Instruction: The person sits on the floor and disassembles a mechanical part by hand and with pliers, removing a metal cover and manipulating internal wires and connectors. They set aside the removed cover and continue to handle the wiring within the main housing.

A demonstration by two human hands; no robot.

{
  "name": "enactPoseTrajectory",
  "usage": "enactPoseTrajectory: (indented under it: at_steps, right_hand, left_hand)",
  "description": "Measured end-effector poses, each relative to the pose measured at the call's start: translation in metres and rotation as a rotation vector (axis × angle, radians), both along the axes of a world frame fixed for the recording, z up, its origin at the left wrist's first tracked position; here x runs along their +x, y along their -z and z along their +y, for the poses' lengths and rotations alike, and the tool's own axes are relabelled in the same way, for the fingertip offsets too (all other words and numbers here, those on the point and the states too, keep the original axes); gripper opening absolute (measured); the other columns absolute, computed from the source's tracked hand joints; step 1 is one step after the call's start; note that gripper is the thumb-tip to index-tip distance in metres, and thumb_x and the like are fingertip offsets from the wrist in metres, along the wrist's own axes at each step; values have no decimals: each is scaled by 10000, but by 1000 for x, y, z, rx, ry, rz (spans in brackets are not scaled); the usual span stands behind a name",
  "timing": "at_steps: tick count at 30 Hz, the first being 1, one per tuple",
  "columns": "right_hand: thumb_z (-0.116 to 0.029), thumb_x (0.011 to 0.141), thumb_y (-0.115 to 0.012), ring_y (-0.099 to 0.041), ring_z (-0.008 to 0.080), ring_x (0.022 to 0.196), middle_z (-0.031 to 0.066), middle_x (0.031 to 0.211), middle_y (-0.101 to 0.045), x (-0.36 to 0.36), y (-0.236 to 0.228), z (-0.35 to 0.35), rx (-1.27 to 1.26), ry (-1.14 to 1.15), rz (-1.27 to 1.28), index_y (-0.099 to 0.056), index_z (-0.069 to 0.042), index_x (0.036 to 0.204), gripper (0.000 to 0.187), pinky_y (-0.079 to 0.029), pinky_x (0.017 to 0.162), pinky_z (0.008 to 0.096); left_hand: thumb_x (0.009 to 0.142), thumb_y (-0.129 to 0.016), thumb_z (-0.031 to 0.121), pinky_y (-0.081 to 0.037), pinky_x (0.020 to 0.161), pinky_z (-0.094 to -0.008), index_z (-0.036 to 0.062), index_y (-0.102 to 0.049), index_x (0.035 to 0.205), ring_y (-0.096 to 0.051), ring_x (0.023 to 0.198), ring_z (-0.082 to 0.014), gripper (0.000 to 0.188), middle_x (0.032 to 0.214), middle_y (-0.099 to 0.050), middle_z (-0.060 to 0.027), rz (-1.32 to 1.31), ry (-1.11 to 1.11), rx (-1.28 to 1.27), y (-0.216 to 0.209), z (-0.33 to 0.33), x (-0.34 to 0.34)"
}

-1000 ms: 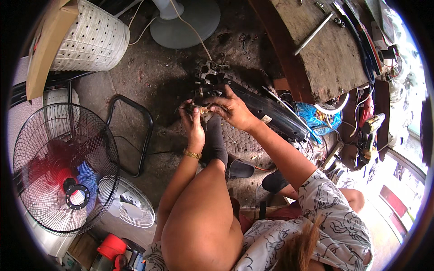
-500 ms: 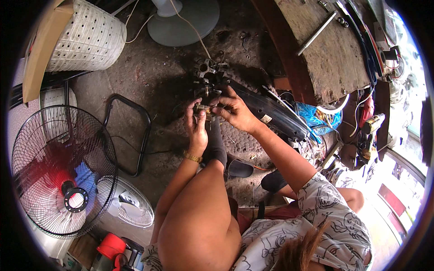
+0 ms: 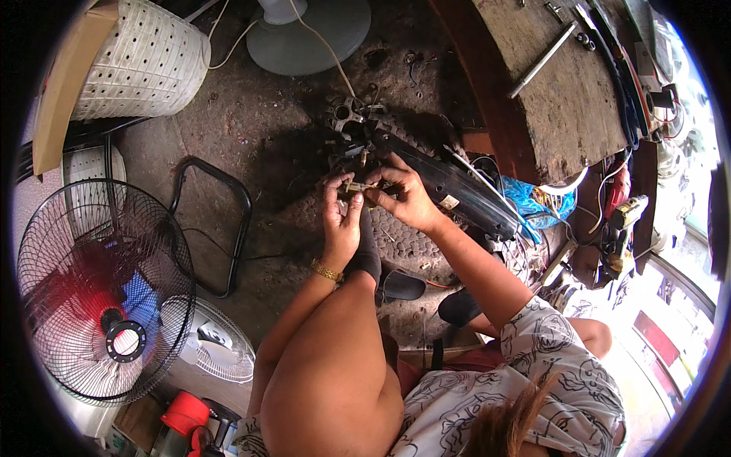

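Head: hands (image 3: 340,226) (image 3: 411,202) pinch part (image 3: 357,186); blue bag (image 3: 518,199) holds strands (image 3: 550,200).

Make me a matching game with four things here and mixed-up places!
1. Small yellowish metal part
2. Gold-coloured metal wristband
3. Long silver metal rod
4. White perforated plastic basket

A. On the brown wooden bench
B. Upper left of the picture
C. Between the left hand and right hand
D. Around the left wrist

Pairs: 1-C, 2-D, 3-A, 4-B
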State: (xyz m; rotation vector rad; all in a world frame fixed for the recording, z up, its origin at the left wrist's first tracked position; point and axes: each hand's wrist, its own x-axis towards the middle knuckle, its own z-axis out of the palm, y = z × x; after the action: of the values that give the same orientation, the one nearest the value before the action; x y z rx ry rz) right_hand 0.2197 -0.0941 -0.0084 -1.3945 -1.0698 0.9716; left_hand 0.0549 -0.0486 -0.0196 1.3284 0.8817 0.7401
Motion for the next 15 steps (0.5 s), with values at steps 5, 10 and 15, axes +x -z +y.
enactPoseTrajectory:
  at_steps: [5, 10, 15]
  right_hand:
    - [-96, 783, -777, -570, 301, 920, 140, 957, -638, -6, 0, 0, 17, 65, -118, -718, -27, 924, 168, -487, 830, 380]
    - [-88, 773, -789, -587, 308, 936, 155, 984, -635, -7, 0, 3, 20, 74, -40, -718, -11, 913, 174, -495, 816, 371]
    - [-81, 769, -795, -608, 319, 959, 166, 1039, -626, -10, -2, 5, 19, 74, -2, -721, -6, 916, 181, -507, 813, 374]
  left_hand:
    - [987, -548, 131, -437, 979, -309, 41, -497, 1290, -517, 1164, -170, 320, 1282, -510, -79, 106, 73, 41, 5, 13, -7]
    - [955, -631, 221, -556, 713, -264, 93, -578, 1020, -625, 849, -99, 153, 976, -597, -6, 68, -78, -447, -10, 26, 5]
    - [955, -631, 260, -555, 705, -285, 128, -562, 1044, -629, 837, -111, 174, 988, -602, -3, 51, -161, -515, -10, 28, 12]
